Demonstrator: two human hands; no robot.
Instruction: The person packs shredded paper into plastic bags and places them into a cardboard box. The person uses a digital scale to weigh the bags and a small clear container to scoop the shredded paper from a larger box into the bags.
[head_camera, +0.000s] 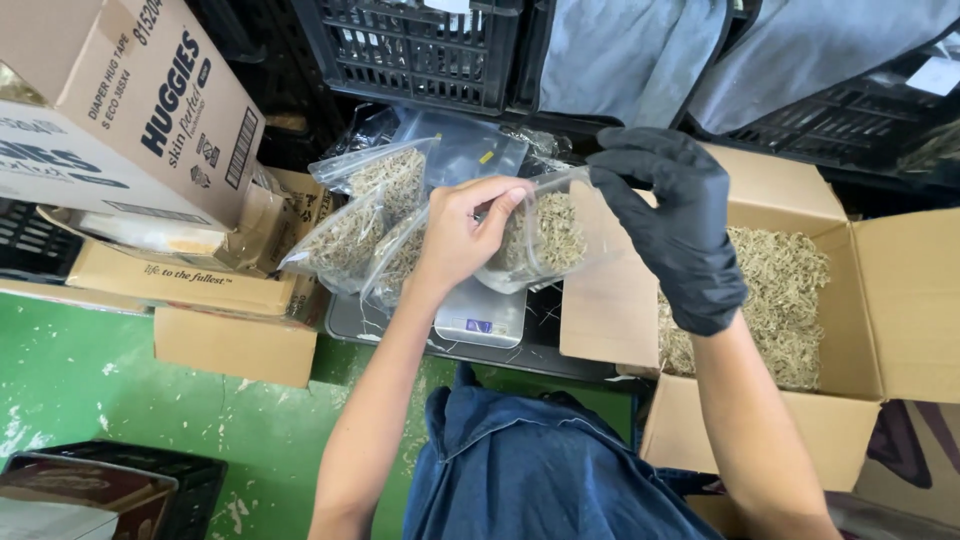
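My bare left hand (462, 232) and my right hand (672, 222), which wears a black glove, both pinch the top edge of a clear plastic bag (545, 240) part-filled with pale dried shreds. The bag hangs just above a small silver scale (482, 316). Left of it lie several filled clear bags (352, 230) in a loose pile. An open cardboard box (870, 290) at the right holds a heap of the same dried shreds (785, 300), directly under my right forearm.
Cardboard boxes (130, 110) are stacked at the left. Black plastic crates (420, 45) and grey cloth (640, 50) fill the far side. The floor (90, 390) is green with worn paint. A dark crate (110, 490) sits at the lower left.
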